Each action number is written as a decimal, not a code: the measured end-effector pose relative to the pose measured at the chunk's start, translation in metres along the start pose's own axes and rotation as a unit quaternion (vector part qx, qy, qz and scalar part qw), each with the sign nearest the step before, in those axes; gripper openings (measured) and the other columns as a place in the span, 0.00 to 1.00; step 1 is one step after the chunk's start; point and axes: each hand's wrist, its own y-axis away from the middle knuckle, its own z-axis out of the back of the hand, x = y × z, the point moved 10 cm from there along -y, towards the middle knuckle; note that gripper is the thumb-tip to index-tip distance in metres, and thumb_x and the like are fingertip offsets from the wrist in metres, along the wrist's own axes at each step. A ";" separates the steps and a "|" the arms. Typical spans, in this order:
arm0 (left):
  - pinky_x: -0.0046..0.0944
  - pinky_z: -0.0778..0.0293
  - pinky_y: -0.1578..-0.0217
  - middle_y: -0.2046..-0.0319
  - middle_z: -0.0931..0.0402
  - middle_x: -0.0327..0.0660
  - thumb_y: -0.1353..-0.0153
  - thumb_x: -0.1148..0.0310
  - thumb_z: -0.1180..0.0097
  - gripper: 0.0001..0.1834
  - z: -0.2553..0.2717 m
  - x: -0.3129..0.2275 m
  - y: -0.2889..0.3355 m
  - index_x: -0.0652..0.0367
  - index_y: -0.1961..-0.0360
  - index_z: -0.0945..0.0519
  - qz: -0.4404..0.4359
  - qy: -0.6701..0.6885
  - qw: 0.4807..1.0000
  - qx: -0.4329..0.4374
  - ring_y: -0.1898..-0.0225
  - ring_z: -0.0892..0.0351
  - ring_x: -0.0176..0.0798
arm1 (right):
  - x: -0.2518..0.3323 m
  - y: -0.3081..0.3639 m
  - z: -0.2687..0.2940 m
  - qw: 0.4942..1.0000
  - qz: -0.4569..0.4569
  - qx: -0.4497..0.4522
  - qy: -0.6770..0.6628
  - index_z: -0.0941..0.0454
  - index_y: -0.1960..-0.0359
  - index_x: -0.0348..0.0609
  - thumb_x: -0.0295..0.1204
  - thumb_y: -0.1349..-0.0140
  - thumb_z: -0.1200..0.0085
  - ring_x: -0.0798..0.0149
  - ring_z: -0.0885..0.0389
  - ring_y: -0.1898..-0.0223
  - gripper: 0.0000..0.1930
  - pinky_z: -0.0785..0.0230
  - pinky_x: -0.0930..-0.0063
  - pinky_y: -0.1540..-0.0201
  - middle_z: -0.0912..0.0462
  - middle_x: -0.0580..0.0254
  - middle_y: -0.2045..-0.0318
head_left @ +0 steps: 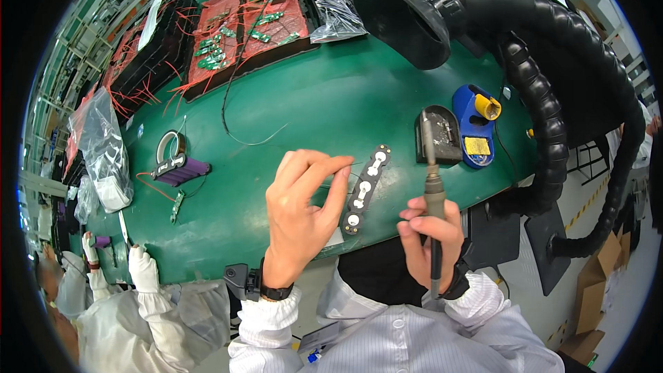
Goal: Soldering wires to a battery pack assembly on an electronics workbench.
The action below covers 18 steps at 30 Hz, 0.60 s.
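Observation:
My left hand (298,211) is raised over the table with thumb and forefinger pinched on a thin dark wire (356,164), only a short bit of which shows. Right beside those fingertips lies a black strip-shaped battery pack end (361,195) with round white spots and metal tabs; its sides are hidden from above. In my right hand (434,235) is a soldering iron (434,193), held upright by its handle. Its tip points away from me, in front of a black open-topped box (449,131). A blue iron stand (473,124) with a yellow sponge stands beside that box.
Black trays (242,69) of green circuit boards and red wires fill the back left. A purple battery pack (183,169) with a tape roll lies left. Black fume hoses (539,117) arch over the right. A gloved co-worker's hand (143,269) is at the lower left.

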 end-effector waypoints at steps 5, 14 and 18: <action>0.32 0.35 0.73 0.66 0.20 0.38 0.41 0.81 0.33 0.06 -0.006 0.004 -0.003 0.62 0.62 0.12 0.041 0.039 0.998 0.003 0.72 0.28 0.32 | 0.001 -0.003 0.025 0.998 -0.019 0.024 0.060 0.19 0.48 0.43 0.13 0.39 0.35 0.55 0.16 0.65 0.18 0.22 0.66 0.60 0.15 0.52 0.61; 0.34 0.31 0.74 0.65 0.21 0.41 0.43 0.83 0.34 0.06 -0.014 0.007 -0.004 0.64 0.64 0.16 0.060 0.058 0.996 0.026 0.74 0.26 0.33 | 0.016 -0.023 0.045 0.995 -0.003 0.053 0.084 0.19 0.39 0.38 0.20 0.37 0.32 0.56 0.15 0.64 0.23 0.22 0.68 0.61 0.15 0.52 0.58; 0.30 0.34 0.73 0.62 0.24 0.40 0.39 0.84 0.37 0.05 -0.011 0.024 0.001 0.66 0.63 0.18 0.121 0.148 0.981 -0.017 0.72 0.28 0.27 | 0.020 -0.028 0.041 0.991 0.013 0.082 0.105 0.19 0.39 0.39 0.22 0.40 0.29 0.55 0.15 0.64 0.26 0.22 0.67 0.61 0.17 0.52 0.55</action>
